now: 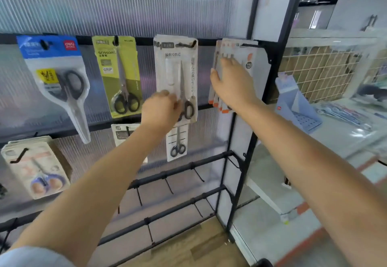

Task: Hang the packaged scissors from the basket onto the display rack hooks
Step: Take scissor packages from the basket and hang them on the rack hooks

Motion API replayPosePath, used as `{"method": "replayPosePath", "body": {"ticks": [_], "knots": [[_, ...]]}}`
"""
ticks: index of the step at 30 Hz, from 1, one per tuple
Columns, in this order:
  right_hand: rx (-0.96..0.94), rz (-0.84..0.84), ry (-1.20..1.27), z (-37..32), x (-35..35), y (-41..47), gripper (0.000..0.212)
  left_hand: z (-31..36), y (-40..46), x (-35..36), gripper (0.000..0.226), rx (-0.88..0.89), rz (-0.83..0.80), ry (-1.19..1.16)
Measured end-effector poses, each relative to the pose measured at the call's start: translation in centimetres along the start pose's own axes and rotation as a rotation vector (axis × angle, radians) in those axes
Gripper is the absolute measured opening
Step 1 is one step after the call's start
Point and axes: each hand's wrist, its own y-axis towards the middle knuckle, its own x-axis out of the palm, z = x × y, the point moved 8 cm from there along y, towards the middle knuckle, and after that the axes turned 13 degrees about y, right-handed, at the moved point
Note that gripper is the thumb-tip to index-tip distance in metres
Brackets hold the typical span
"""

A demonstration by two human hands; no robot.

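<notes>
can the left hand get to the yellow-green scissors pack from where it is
Probably yes. The left hand holds the white pack one hook to the right of the yellow-green pack, with nothing between them.

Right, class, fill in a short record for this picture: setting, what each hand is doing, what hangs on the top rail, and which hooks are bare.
setting: black display rack against a ribbed panel
left hand: fingers curled on the white scissors pack hanging on its hook
right hand: flat on the orange-trimmed packs, fingers straight
top rail, from left: blue pack, yellow-green pack, white, orange-trimmed
bare hooks: lower rails
basket: not in view
</notes>
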Motion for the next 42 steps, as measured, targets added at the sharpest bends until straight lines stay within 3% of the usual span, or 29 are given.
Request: {"method": "replayPosePath", "body": {"ticks": [3, 7, 11, 17, 25, 34, 38, 42], "knots": [[0.005, -0.032, -0.06, 0.2, -0.4, -3.8, 0.044, 3.7, -1.7, -0.2, 0.024, 0.214, 0.083, -0.066], [0.131, -0.082, -0.12, 2.7, -1.0, -10.4, 0.039, 9.9, -4.7, 2.0, 0.049, 0.321, -0.103, -0.097], [0.352, -0.127, -0.265, 7.4, -3.4, -20.0, 0.041, 18.1, -9.2, 4.5, 0.035, 0.487, -0.271, -0.168], [0.723, -0.192, -0.381, 14.5, -7.7, -35.3, 0.041, 30.6, -19.9, 8.1, 0.04, 0.742, -0.525, -0.319], [1.098, -0.206, -0.314, 20.6, -9.1, -51.8, 0.036, 40.4, -34.2, 12.9, 0.035, 1.034, -0.808, -0.375], [1.36, -0.255, -0.182, 27.6, -7.4, -67.4, 0.03, 45.4, -45.1, 22.0, 0.015, 0.962, -1.137, -0.288], [1.548, -0.302, -0.055, 29.6, -2.9, -77.7, 0.027, 45.0, -53.3, 28.2, 0.025, 0.96, -1.324, -0.266], [1.734, -0.394, -0.013, 29.6, 2.3, -88.2, 0.023, 43.1, -62.6, 34.7, 0.03, 1.057, -1.506, -0.08]]}}
